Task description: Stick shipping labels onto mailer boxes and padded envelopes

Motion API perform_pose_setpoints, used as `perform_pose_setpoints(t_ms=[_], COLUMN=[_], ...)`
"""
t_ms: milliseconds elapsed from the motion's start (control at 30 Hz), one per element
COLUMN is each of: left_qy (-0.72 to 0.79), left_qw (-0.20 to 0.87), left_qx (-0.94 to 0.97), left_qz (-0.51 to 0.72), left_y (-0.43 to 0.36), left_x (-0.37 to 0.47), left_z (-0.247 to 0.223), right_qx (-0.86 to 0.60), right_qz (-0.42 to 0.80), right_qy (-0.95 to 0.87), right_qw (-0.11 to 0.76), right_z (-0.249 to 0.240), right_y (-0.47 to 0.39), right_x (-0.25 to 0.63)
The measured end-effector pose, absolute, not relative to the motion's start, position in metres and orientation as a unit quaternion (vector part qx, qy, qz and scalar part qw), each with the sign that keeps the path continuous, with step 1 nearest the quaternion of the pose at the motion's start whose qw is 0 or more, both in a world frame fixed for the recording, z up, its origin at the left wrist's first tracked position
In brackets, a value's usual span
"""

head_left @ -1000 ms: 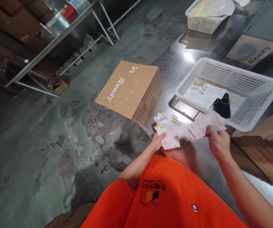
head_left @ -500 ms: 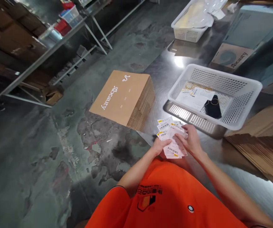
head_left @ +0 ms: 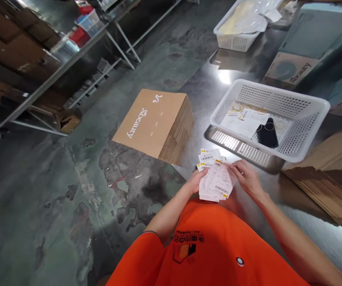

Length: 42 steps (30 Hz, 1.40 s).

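In the head view, my left hand (head_left: pixel 196 181) is closed on a fanned bundle of shipping labels (head_left: pixel 206 159), white slips with barcodes and yellow marks, its thumb on top. My right hand (head_left: pixel 246 177) pinches the upper right edge of the topmost shipping label (head_left: pixel 223 178), which lies tilted over the others. The labels are just in front of my orange shirt, at the edge of the metal table (head_left: pixel 200 99). Beyond them stands a white perforated basket (head_left: pixel 296 151) holding more paper slips (head_left: pixel 242 123), a black phone (head_left: pixel 267 134) and rubber bands (head_left: pixel 238 107).
A stack of flat brown cartons (head_left: pixel 151 123) sits at the table's left edge. More folded cardboard (head_left: pixel 328 178) lies at the right. Behind are a second white basket (head_left: pixel 233 41) with plastic bags and pale blue boxes (head_left: pixel 316 31). A metal rack (head_left: pixel 69 59) stands across the floor.
My right hand has shifted right, drawing the top label to the right and away from the bundle. My left hand has moved slightly left, holding the rest.
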<state>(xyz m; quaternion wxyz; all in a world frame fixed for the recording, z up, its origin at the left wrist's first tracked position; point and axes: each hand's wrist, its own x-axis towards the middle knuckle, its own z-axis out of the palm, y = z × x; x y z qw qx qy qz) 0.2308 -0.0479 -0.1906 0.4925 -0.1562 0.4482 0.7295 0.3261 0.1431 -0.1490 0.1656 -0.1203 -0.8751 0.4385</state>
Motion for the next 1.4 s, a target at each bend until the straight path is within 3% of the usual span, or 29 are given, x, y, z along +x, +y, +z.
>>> perform_pose_setpoints(t_ms=[167, 333, 500, 567, 700, 833, 900, 1067, 1200, 1300, 1400], left_qy=[0.398, 0.425, 0.456, 0.451, 0.447, 0.448, 0.46, 0.507, 0.525, 0.525, 0.502], left_qw=[0.541, 0.483, 0.468, 0.478, 0.482, 0.485, 0.472, 0.4, 0.376, 0.38, 0.403], left_qx=[-0.147, -0.191, -0.19, -0.179, -0.155, -0.126, -0.129, -0.177, -0.188, -0.171, -0.155], left_qz=[0.726, 0.741, 0.732, 0.732, 0.738, 0.741, 0.741, 0.743, 0.74, 0.742, 0.749], left_y=[-0.046, -0.044, -0.038, -0.032, -0.024, -0.025, -0.027, -0.029, -0.022, -0.017, -0.017], left_x=[0.232, 0.229, 0.231, 0.235, 0.242, 0.243, 0.242, 0.236, 0.238, 0.243, 0.246], left_z=[-0.19, -0.197, -0.202, -0.204, -0.202, -0.201, -0.202, -0.21, -0.211, -0.207, -0.205], right_qx=[-0.11, -0.241, -0.186, -0.166, -0.206, -0.197, -0.239, -0.348, -0.322, -0.3, -0.303], right_qz=[0.426, 0.431, 0.597, 0.621, 0.551, 0.476, 0.471, 0.593, 0.715, 0.686, 0.642], right_qy=[-0.882, -0.838, -0.78, -0.766, -0.807, -0.857, -0.848, -0.707, -0.613, -0.66, -0.698], right_qw=[0.169, 0.232, 0.031, 0.001, 0.042, 0.009, 0.048, 0.165, 0.097, 0.065, 0.091], right_z=[-0.146, -0.138, -0.118, -0.117, -0.133, -0.153, -0.157, -0.148, -0.135, -0.137, -0.151], right_y=[0.155, 0.188, 0.183, 0.174, 0.168, 0.174, 0.18, 0.2, 0.197, 0.19, 0.19], right_x=[0.325, 0.332, 0.335, 0.331, 0.323, 0.324, 0.328, 0.347, 0.355, 0.347, 0.338])
